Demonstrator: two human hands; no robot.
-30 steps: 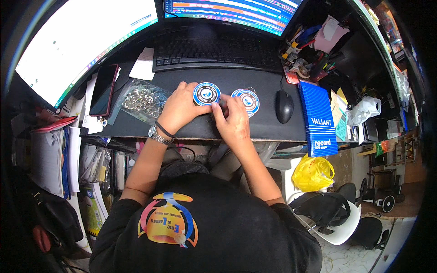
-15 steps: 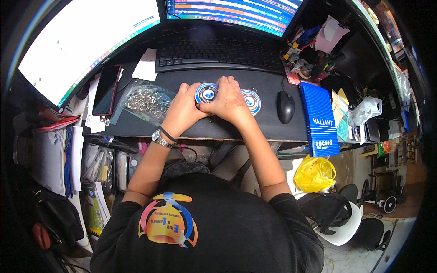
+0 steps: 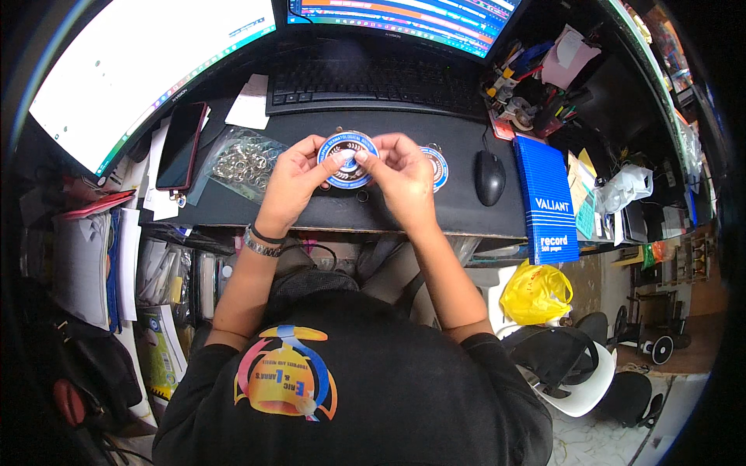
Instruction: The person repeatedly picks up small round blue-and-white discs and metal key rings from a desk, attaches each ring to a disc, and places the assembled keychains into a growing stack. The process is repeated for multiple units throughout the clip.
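Note:
Between my two hands is a round medallion with a blue printed rim and a dark centre with a silver laurel design. My left hand grips its left side, and my right hand grips its right side. Both thumbs press on the medallion's face near its middle; my other fingers are curled behind or beside it. Partly hidden by my right hand, a similar blue-and-white medallion lies on the desk. A clear plastic bag of metal rings lies left of my left hand.
A black keyboard lies behind my hands, below two monitors. To the right are a black mouse and a blue record book. A phone rests at the left. The black desk's front edge runs below my wrists.
My hands have turned the medallion up so more of its face shows. Both thumbs have come onto its centre, and my fingers have drawn back from over its top.

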